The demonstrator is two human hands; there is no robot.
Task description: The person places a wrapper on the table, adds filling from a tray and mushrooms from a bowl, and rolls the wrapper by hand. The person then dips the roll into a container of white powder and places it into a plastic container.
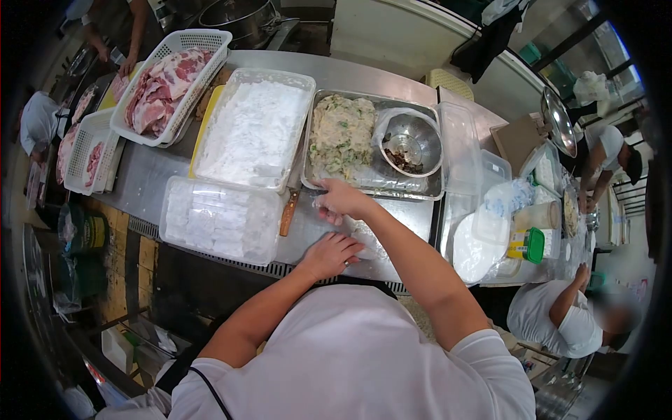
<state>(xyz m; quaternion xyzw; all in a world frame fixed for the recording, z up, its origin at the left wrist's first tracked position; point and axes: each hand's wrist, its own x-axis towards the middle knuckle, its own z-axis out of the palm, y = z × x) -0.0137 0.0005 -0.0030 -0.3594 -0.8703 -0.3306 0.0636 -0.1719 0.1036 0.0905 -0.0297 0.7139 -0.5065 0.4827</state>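
Observation:
My left hand (327, 255) lies on the steel counter (301, 227) near its front edge, fingers stretched to the right. Just above it, my right hand (341, 201) hovers by the near rim of a metal tray (406, 194). Its index finger points left, apart from the other, bent fingers, which have whitish residue on them; nothing is visibly held. In the tray are a pale, green-flecked chopped mixture (343, 133) and a steel bowl (420, 143) with dark bits inside. A wooden handle (288, 213) sticks out left of my hands, beside a lidded clear container (220, 220).
A plastic tub of white powder (255, 129) stands left of the tray. Beyond it, a white basket (222, 42) holds raw meat (164, 91). Clear lids (458, 147) and a green-lidded tub (534, 245) crowd the right. Co-workers (560, 315) stand at right and far left.

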